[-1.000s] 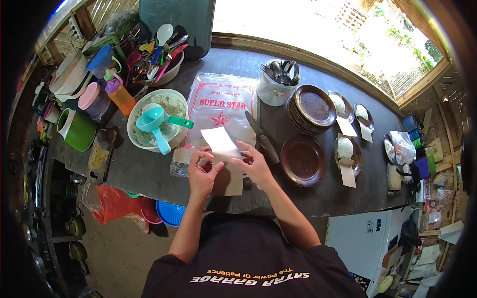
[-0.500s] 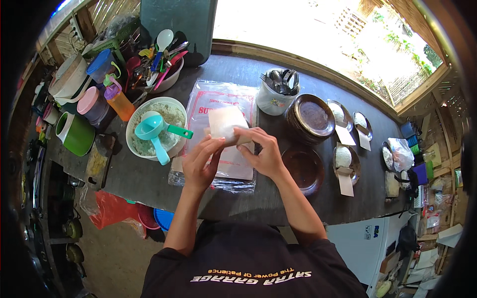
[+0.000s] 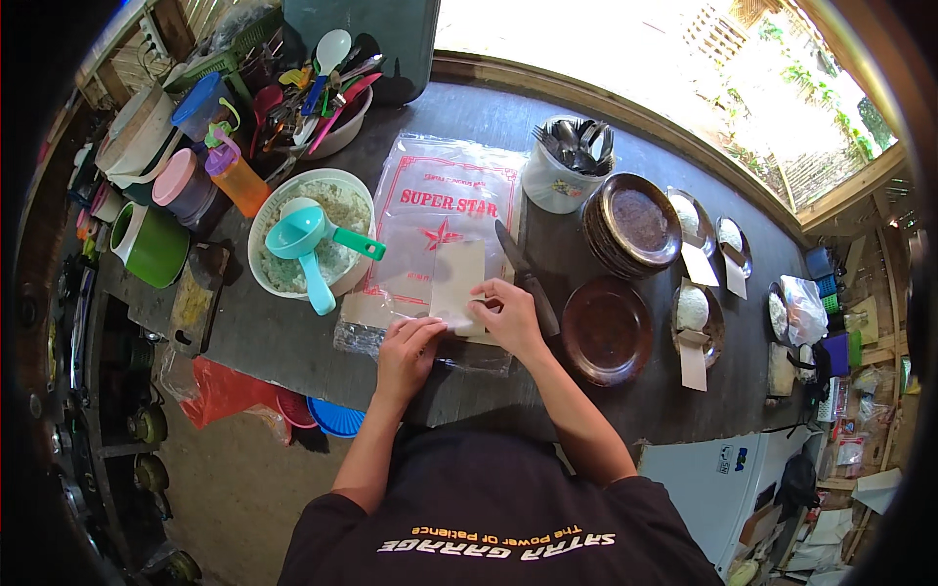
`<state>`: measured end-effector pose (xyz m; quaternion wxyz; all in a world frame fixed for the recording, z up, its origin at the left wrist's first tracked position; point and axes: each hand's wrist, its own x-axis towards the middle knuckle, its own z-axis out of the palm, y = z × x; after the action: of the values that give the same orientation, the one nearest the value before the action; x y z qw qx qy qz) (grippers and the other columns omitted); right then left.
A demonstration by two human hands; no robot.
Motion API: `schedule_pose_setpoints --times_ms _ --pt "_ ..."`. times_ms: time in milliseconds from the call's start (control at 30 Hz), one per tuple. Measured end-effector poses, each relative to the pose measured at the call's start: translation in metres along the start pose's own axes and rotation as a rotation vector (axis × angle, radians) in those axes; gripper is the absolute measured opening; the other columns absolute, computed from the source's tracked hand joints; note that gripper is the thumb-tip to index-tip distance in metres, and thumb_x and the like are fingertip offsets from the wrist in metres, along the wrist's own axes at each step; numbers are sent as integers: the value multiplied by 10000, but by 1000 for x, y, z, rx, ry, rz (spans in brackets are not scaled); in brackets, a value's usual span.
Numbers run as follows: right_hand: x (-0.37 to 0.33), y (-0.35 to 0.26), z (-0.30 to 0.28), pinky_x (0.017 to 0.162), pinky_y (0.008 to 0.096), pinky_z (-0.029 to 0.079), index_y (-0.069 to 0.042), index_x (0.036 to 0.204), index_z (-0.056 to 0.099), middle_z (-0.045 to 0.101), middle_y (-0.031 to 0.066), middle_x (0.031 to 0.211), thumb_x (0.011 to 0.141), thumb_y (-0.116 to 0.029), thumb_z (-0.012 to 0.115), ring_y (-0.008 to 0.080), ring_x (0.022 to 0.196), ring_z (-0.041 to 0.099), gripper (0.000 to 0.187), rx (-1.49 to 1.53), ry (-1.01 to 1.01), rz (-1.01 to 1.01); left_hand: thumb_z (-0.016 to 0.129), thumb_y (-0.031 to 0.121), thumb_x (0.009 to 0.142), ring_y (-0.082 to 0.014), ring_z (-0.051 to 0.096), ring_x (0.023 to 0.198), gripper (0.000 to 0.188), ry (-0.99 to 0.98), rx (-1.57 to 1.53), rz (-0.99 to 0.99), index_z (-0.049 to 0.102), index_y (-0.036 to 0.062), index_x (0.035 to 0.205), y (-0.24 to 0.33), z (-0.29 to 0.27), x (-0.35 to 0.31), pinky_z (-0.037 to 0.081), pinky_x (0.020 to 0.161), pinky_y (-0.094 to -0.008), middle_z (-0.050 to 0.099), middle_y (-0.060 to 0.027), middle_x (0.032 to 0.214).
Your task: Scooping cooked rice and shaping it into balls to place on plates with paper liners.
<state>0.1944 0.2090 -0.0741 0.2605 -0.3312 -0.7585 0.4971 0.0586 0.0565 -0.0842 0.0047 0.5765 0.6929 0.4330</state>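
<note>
Just ahead of left hand and right hand: small tan rectangular paper sheet on plastic-wrapped pack with red print. Hands apart, fingertips at sheet's edges; pinching or pressing, cannot tell. Left of hands, white round rice bowl; right, dark-handled knife.

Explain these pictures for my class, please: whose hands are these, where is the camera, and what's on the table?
There's no machine: a person works barehanded. A wide fisheye camera on their head looks down, bending straight edges. The left hand and right hand touch a pale paper sheet lying over a plastic-covered packet; whether they pinch it is unclear. Left is a white bowl with a teal scoop; right are a knife and stacked brown plates.
</note>
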Motion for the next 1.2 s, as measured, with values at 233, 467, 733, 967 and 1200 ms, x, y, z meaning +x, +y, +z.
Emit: schedule_pose_setpoints --times_ms 233,467,733,967,1200 --pt "19 -23 -11 582 253 535 -14 1157 638 693 75 936 782 14 698 98 739 647 380 267 -12 190 723 29 727 -246 639 894 264 83 158 85 704 121 974 5 -5 28 497 811 -357 701 -19 991" --pt "18 13 -15 487 235 533 16 1170 627 662 106 996 815 0 702 108 656 627 364 269 -178 268 774 134 762 -284 653 883 212 -76 -24 -81 709 86 958 14 2 14 513 786 -378 684 -62 1002" --pt "24 -13 -11 565 244 560 -4 1137 571 665 98 955 851 -12 693 113 695 650 310 386 -6 146 784 -2 744 -202 644 1004 438 107 -277 -338 649 69 1154 21 3 37 561 731 -303 611 -72 1149" --pt "17 -28 -19 634 240 556 -36 1315 462 683 113 837 870 -11 671 123 783 684 493 270 0 -143 758 37 830 -220 610 1128 562 248 -793 -472 507 25 1332 4 12 52 554 878 -322 617 -106 1119" --pt "14 -6 -8 565 298 596 -7 1324 439 712 189 923 859 -34 667 173 757 702 518 278 43 159 750 132 852 -164 686 828 473 -30 -300 -486 570 70 1285 5 8 40 543 750 -308 697 -78 839"
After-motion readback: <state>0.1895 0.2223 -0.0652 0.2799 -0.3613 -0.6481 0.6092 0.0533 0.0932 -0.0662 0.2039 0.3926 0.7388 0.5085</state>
